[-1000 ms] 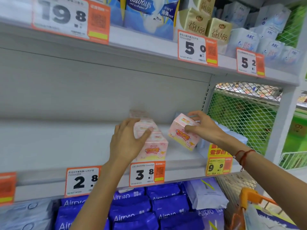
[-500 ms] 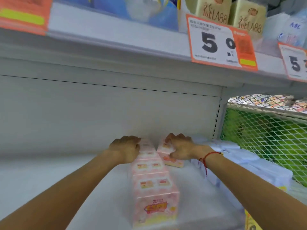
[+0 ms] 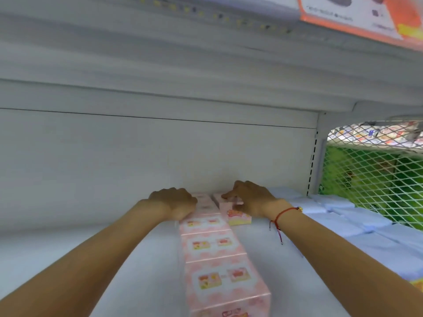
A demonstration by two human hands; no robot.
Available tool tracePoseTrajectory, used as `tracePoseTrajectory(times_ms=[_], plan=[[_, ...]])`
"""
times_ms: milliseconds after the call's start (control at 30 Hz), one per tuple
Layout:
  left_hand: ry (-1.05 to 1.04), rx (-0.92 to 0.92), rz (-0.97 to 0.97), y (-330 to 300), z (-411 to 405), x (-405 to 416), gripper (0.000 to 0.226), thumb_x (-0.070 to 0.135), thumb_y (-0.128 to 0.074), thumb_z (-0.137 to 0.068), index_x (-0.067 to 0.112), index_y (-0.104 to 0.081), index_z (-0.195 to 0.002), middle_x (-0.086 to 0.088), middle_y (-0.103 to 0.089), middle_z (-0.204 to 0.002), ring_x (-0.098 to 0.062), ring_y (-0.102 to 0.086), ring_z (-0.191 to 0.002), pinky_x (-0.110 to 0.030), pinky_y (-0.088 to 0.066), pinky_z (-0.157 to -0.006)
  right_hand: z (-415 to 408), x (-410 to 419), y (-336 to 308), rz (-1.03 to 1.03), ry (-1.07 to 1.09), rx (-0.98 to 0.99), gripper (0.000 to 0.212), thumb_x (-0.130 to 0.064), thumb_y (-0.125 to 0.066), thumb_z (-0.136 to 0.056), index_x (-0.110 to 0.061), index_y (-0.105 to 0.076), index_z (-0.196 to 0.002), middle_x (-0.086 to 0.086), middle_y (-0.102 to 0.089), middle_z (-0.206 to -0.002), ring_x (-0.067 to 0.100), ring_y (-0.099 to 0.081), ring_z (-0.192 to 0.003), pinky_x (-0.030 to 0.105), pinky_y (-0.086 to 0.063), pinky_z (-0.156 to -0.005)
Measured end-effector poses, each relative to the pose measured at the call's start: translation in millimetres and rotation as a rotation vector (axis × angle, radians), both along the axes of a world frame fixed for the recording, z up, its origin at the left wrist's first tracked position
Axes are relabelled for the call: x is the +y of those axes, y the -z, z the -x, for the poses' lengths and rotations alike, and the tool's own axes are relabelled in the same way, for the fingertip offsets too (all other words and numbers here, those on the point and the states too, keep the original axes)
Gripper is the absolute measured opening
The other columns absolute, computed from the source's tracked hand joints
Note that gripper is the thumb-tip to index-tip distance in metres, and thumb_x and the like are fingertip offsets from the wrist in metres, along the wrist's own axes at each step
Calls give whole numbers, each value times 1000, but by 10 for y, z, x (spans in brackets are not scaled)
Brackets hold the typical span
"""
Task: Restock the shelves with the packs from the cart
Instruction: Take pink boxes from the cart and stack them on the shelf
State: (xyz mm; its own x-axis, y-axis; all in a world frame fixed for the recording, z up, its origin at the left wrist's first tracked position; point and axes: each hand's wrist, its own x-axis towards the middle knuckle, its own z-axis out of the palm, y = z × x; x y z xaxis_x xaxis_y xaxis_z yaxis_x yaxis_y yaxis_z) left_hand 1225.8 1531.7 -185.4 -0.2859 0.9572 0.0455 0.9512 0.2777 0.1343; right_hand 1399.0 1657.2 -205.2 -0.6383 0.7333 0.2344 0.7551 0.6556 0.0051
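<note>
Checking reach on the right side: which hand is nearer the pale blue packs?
Right. The right hand holds a pink pack right beside the pale blue packs; the left hand rests across the pink row, farther away.

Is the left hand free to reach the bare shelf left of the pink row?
Probably yes: the left hand rests on the pink row, and nothing stands on the shelf beside it.

We see glossy film-wrapped pink packs (image 3: 215, 255) on a smooth, matt white shelf (image 3: 80, 259), beside white wire mesh (image 3: 375, 177).
</note>
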Motion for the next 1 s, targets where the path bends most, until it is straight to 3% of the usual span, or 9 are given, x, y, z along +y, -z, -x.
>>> tracePoseTrajectory(times_ms=[100,167,267,400,600,700,767,833,1000], plan=[[-15,4,-15,15,9,8,26,28,-38,-89,18,-62,-94,-4,-58,-98,-24,-52,-91,-29,-35,-75,77,-47,58,-51,14,66,41,-32,-61,-90,-37,-53,-130,-2,-53,-124,21,-47,-120,33,-39,-89],[-24,-24,-2,17,32,7,24,29,-36,-90,19,-54,-79,-3,-55,-92,-24,-51,-88,-29,-35,-75,113,-79,64,-93,9,120,39,-33,-63,-88,-36,-57,-127,-4,-57,-124,21,-51,-118,31,-40,-89],[-29,-72,-6,6,52,30,23,29,-37,-88,21,-42,-67,-2,-52,-81,-21,-47,-77,-29,-33,-68,108,-106,84,-133,24,163,34,-33,-65,-87,-32,-58,-119,-6,-62,-119,21,-56,-111,28,-39,-80],[-41,-107,-33,1,61,75,15,27,-42,-83,19,-45,-69,-2,-52,-78,-19,-47,-71,-28,-32,-64,86,-121,174,-160,35,237,24,-33,-63,-88,-26,-58,-111,-3,-64,-113,22,-56,-105,28,-33,-71],[-32,-165,-31,24,103,137,18,20,-41,-82,20,-39,-64,-2,-51,-75,-20,-46,-70,-28,-34,-66,109,-120,139,-124,24,169,26,-32,-62,-88,-25,-57,-112,-1,-55,-113,20,-47,-110,27,-36,-75],[-1,-238,-27,101,97,159,18,11,-33,-87,15,-49,-81,-6,-54,-102,-28,-52,-104,-34,-40,-87,73,-154,61,17,39,138,40,-37,-63,-86,-29,-53,-124,0,-47,-127,21,-40,-122,32,-38,-93],[16,-248,-97,100,79,70,33,18,-31,-95,20,-53,-120,-2,-47,-133,-28,-39,-130,-38,-32,-106,7,-220,-22,55,37,97,53,-34,-63,-87,-30,-42,-136,-1,-38,-139,20,-34,-130,34,-37,-101],[-4,-263,-275,34,31,-71,38,25,-34,-98,27,-45,-135,2,-42,-142,-21,-35,-133,-33,-30,-108,-84,-332,-126,78,32,103,58,-28,-61,-88,-28,-36,-140,-1,-34,-142,20,-33,-132,35,-37,-103],[29,-318,-429,-189,-298,-565,34,26,-45,-94,31,-53,-127,8,-52,-135,-16,-47,-124,-27,-38,-101,-404,-842,-335,99,9,97,37,-23,-61,-87,-26,-57,-123,3,-48,-128,22,-48,-117,29,-42,-93]])
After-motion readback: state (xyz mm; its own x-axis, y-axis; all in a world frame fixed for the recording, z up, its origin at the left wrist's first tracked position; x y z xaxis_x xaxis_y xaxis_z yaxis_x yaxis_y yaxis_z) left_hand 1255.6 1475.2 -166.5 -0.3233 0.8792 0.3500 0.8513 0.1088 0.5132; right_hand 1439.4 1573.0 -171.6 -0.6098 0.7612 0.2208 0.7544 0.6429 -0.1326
